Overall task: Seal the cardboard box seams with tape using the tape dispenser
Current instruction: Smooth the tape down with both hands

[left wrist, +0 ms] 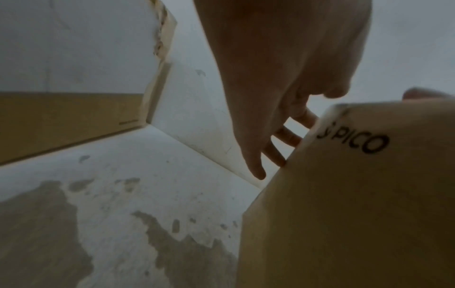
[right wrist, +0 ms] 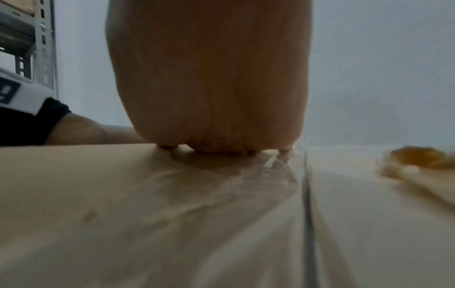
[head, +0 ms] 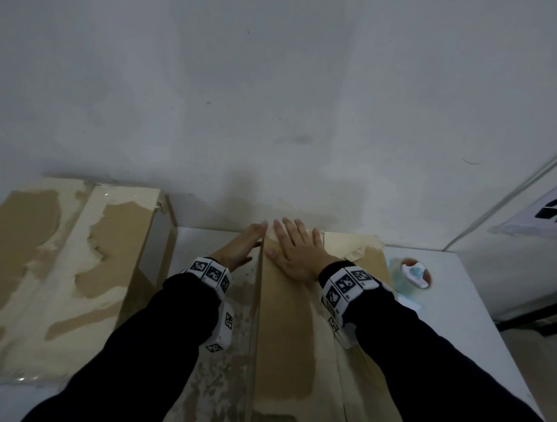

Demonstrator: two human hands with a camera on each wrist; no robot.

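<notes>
The cardboard box (head: 286, 321) is matte brown with pale torn patches where tape has stripped its surface. The right hand (head: 296, 252) lies flat on its top, fingers straight and spread, holding nothing. The left hand (head: 241, 246) presses straight fingers against the box's left side; only the left wrist view shows "PICO" printed there. The tape dispenser (head: 412, 274), round with a clear roll, sits right of the box.

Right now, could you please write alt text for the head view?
Two hands work a cardboard box: the right hand lies flat on its top, the left hand against its left side. A tape dispenser sits to the right on the white table.
</notes>
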